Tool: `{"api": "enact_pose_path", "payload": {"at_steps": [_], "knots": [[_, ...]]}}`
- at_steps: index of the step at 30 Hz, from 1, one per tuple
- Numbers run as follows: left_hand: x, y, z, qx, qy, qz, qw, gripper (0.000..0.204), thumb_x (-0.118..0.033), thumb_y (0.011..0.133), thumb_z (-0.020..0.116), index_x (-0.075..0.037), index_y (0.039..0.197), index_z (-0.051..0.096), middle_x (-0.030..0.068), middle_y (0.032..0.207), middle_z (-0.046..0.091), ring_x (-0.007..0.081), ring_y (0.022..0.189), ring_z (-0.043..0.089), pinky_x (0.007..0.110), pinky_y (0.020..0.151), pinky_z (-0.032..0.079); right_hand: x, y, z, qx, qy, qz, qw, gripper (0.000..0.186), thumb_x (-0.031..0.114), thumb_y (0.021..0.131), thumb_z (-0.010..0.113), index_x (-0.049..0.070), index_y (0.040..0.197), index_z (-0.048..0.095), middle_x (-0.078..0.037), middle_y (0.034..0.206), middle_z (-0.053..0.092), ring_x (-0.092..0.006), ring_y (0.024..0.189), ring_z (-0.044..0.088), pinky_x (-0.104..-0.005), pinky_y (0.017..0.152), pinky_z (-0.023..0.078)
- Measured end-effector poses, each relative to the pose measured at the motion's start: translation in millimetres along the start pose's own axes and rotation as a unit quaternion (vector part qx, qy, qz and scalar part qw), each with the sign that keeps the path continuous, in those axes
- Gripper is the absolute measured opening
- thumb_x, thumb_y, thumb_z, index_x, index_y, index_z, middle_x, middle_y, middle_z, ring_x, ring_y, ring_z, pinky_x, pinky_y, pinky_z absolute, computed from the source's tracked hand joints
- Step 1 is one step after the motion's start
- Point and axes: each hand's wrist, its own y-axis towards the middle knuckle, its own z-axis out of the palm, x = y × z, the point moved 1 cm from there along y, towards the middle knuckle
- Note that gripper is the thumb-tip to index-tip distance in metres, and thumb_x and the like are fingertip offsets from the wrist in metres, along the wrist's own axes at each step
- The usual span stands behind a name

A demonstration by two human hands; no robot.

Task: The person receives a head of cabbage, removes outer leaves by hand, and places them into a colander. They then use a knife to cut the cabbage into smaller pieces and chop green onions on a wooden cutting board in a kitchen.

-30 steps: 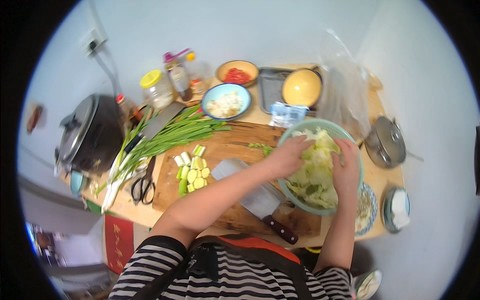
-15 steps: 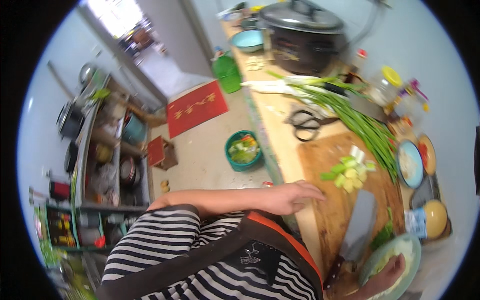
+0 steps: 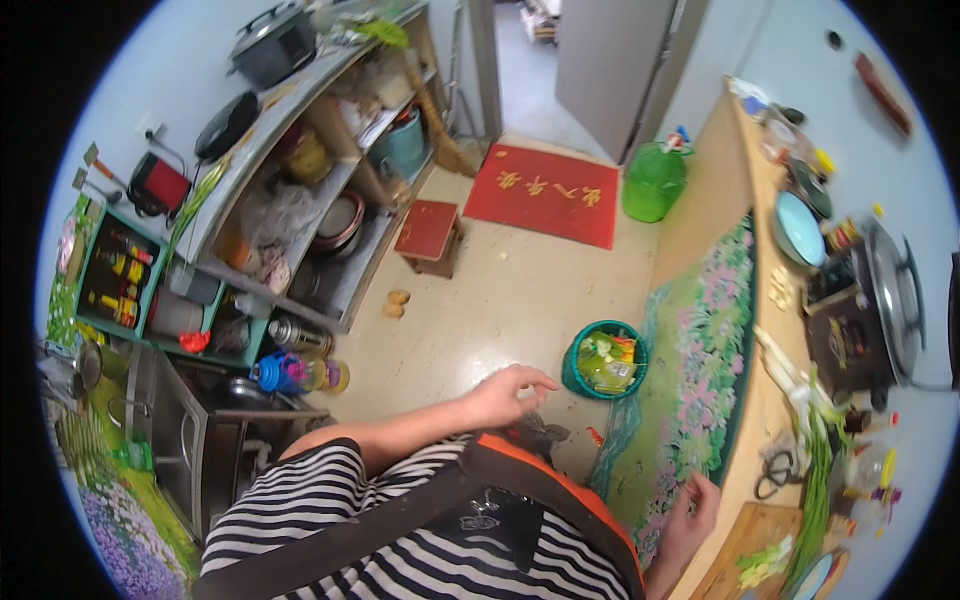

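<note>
In front of my striped top, my left hand [image 3: 508,397] hangs in the air over the floor with nothing in it, its fingers loosely bent and apart. My right hand [image 3: 693,510] is near the counter's front edge, fingers half bent, and no object shows in it. Close by on the counter lies a wooden cutting board [image 3: 738,548] with chopped pale green pieces [image 3: 765,564] on it. Black-handled scissors [image 3: 777,474] and long green onions [image 3: 818,490] lie beyond the board. Below, on the floor, stands a green bin [image 3: 572,372] holding vegetable scraps [image 3: 606,362].
A large dark pot [image 3: 850,330] and a light blue bowl [image 3: 799,229] stand on the right counter. On the floor are a red mat [image 3: 543,196], a small red stool [image 3: 430,230] and a green bottle [image 3: 655,182]. Shelves [image 3: 318,215] line the left, near an open cabinet door [image 3: 170,450].
The view has swung left, away from the cutting board. My right hand has left the green bowl at the board's side. My left hand has drawn back from the board's edge.
</note>
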Motion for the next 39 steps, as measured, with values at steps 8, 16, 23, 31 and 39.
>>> {"api": "enact_pose_path", "payload": {"at_steps": [8,16,23,31,39], "knots": [[86,-16,-112,-0.056,-0.273,-0.229,0.933,0.02,-0.018,0.095,0.054,0.0,0.087,0.061,0.0045,0.077,0.063,0.0065,0.062,0.053,0.022,0.058,0.044,70,97,146,0.228,0.0,-0.023,0.973,0.016,0.005,0.088,0.057,0.001,0.103,0.062,-0.005,0.083,0.056,-0.0107,0.068,0.055,-0.0252,0.061,0.046],[109,56,-144,-0.135,-0.288,-0.23,0.92,0.011,-0.013,0.092,0.059,-0.002,0.092,0.062,0.0019,0.082,0.064,0.0055,0.074,0.056,0.021,0.066,0.047,41,167,215,0.298,0.092,0.25,0.916,0.02,-0.003,0.082,0.061,0.0,0.101,0.062,-0.007,0.083,0.054,-0.0156,0.074,0.055,-0.0265,0.071,0.046],[149,155,-201,-0.114,-0.221,-0.281,0.927,0.012,-0.013,0.089,0.062,-0.001,0.088,0.063,0.0005,0.076,0.06,0.0074,0.073,0.055,0.023,0.067,0.047,7,276,335,0.305,0.087,0.121,0.941,0.01,0.009,0.084,0.062,0.001,0.09,0.063,-0.007,0.067,0.056,-0.0197,0.062,0.053,-0.0303,0.064,0.046],[194,239,-273,-0.116,-0.186,-0.286,0.933,0.029,-0.002,0.089,0.055,-0.003,0.117,0.053,0.0092,0.092,0.063,0.0115,0.074,0.06,0.024,0.068,0.047,52,439,418,0.276,0.166,-0.03,0.946,0.027,0.001,0.082,0.049,0.005,0.107,0.059,-0.018,0.095,0.057,-0.0362,0.093,0.055,-0.0411,0.083,0.046],[214,341,-332,0.063,-0.165,-0.236,0.956,0.042,0.003,0.084,0.057,0.0,0.126,0.05,0.0085,0.111,0.061,0.0132,0.093,0.059,0.025,0.082,0.046,81,446,401,0.093,0.182,-0.056,0.977,0.017,0.023,0.086,0.058,0.008,0.091,0.064,-0.013,0.083,0.06,-0.0328,0.079,0.06,-0.0408,0.072,0.048]]}}
